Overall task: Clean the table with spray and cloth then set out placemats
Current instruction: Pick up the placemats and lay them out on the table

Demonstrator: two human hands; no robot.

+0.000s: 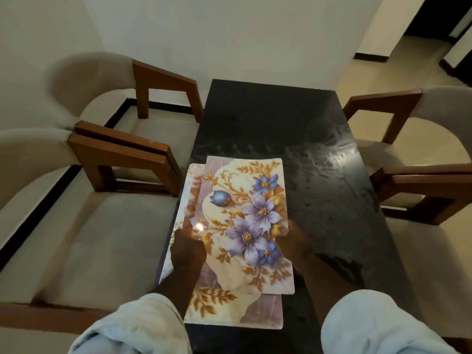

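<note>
The top placemat (242, 190) is a thin, flat rectangle with a smooth, slightly shiny face, printed with purple and blue flowers and gold leaves on a cream, marble-like ground. It lies between the two hands on a loose stack. Its long axis runs straight away from the person, along the length of the table (268, 116), with one short edge near the wrists and the other well beyond the fingertips.

The left hand (187, 247) is curled over the mat's left long edge, thumb on the printed face, gripping it. The right hand (291, 237) sits at the opposite long edge, touching it, but it is blurred and I cannot tell whether it grips or only rests there.

The lower placemats (229, 312) carry the same print. One sticks out below the wrists, and another shows as a strip just beyond the left hand's knuckles.

The table is a long, dark, glossy rectangle, speckled like stone. Beyond the right hand, streaky smears catch the light.

Pale blue sleeves (370, 325) cover both forearms. Padded beige chairs (102, 226) with square wooden arms stand outside each hand. The wall (229, 34) ahead is white, with a dark skirting and pale floor.
</note>
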